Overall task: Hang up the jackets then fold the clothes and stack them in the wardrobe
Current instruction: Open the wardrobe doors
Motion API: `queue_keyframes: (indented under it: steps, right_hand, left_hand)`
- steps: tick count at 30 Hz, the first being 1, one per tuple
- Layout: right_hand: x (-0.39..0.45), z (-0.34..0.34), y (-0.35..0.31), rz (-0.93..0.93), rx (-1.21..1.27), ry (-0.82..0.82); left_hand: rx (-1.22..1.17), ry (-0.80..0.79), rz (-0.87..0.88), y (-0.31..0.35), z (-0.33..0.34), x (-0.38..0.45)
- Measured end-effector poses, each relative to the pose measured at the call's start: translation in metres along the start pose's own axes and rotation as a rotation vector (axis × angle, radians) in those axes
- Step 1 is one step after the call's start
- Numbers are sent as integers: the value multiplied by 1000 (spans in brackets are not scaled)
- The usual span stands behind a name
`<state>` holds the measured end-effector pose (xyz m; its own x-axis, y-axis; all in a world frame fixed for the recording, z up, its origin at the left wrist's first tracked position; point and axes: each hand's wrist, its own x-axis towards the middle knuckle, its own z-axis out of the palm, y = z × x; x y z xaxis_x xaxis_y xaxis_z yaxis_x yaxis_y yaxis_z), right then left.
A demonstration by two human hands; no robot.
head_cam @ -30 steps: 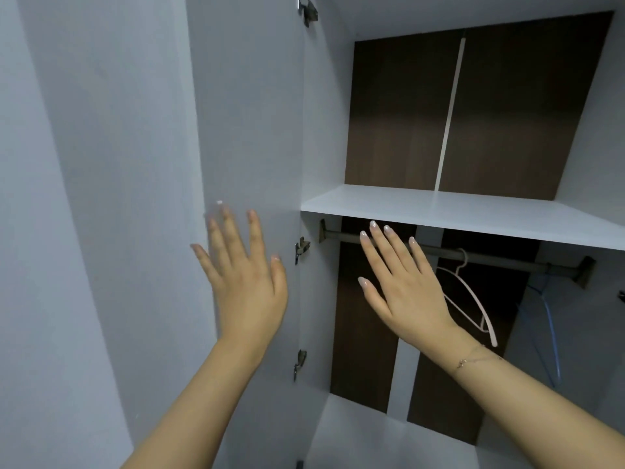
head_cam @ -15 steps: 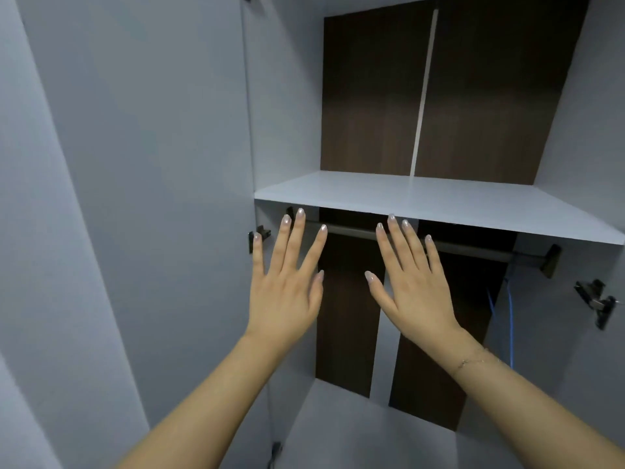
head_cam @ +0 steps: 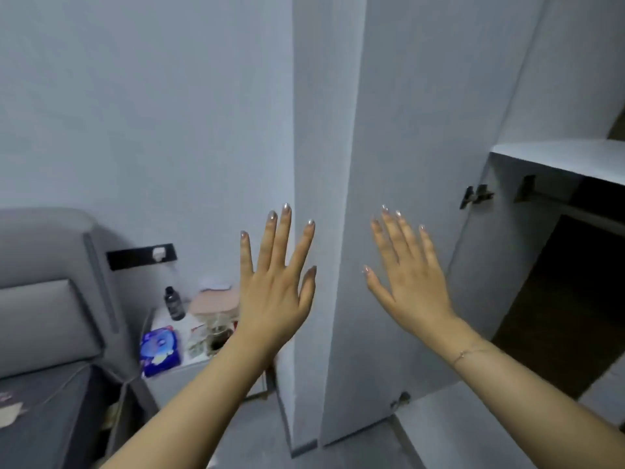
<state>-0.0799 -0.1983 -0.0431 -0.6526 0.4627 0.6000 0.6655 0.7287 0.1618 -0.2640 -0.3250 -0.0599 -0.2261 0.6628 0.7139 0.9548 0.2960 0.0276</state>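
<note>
**Q:** Head view — what are the hands doing?

**A:** Both are raised, backs toward the camera, holding nothing. The left hand point(head_cam: 274, 296) has its fingers point(head_cam: 281, 238) straight and spread, and it sits in front of the outer edge of the open wardrobe door point(head_cam: 399, 164). The right hand point(head_cam: 411, 282) is in front of that door's inner face, fingers straight and slightly fanned, with a thin bracelet point(head_cam: 468, 353) at the wrist. Whether either hand touches the door I cannot tell.

**Q:** And the wardrobe itself?

**A:** It lies to the right of the door. A white shelf point(head_cam: 561, 155) juts out near the top, with a dark hanging rail point(head_cam: 554, 194) just under it, and the compartment below is dark. A metal hinge point(head_cam: 475, 195) joins the door to the cabinet side, and another hinge shows near the door's bottom. No jackets or clothes show in this view.

**Q:** What is left of the door?

**A:** A plain grey wall point(head_cam: 152, 113), then a small white bedside table point(head_cam: 189, 336) carrying a dark bottle point(head_cam: 174, 303), a blue packet point(head_cam: 159, 350), a beige item and a glass. Further left of the door stands a grey upholstered headboard point(head_cam: 50, 275) with the bed point(head_cam: 40, 418) below it, and a black wall strip point(head_cam: 142, 256) beside it.
</note>
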Motion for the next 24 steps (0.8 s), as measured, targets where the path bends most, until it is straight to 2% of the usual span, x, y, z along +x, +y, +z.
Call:
queue_keyframes:
  steps: [10, 16, 24]
  right_hand:
    - [4, -22, -250, -435, 366, -18]
    - [-55, -66, -412, -654, 538, -36]
    - [-156, -123, -615, -982, 721, -108]
  left_hand:
    - [331, -82, -422, -153, -151, -178]
    - [457, -89, -650, -209, -252, -314]
    - [613, -123, -1011, -246, -380, -501]
